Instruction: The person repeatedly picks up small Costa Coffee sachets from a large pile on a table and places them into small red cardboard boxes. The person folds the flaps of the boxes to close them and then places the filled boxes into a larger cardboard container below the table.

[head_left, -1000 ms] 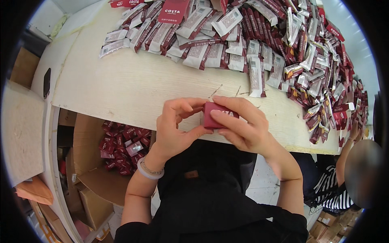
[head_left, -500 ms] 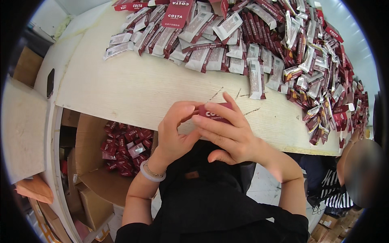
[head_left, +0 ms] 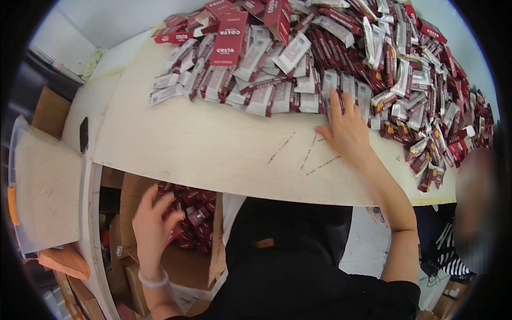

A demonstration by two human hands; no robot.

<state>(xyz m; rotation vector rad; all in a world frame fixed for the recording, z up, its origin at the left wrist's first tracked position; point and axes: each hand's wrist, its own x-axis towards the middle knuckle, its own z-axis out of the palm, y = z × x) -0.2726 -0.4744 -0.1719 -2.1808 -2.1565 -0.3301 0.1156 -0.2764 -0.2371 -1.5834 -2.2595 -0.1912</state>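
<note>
My left hand hovers over an open cardboard box below the table's edge. Its fingers are spread and slightly blurred, and I see nothing held in them. Many small maroon cartons fill that box. On the table my right hand reaches to the near edge of a heap of maroon and silver stick packets. Its fingers lie stretched over a packet there, with the thumb apart from them. The fingertips seem to touch the packet; a grip does not show.
Flat maroon cartons lie on top of the heap. A black phone rests on the table's left part, beside a clear plastic bin. An orange pouch lies below the bin. Another person is at the right.
The small maroon carton has left my hands. My left hand has moved down and left over the box; my right has moved forward to the packets. The view has shifted a little.
</note>
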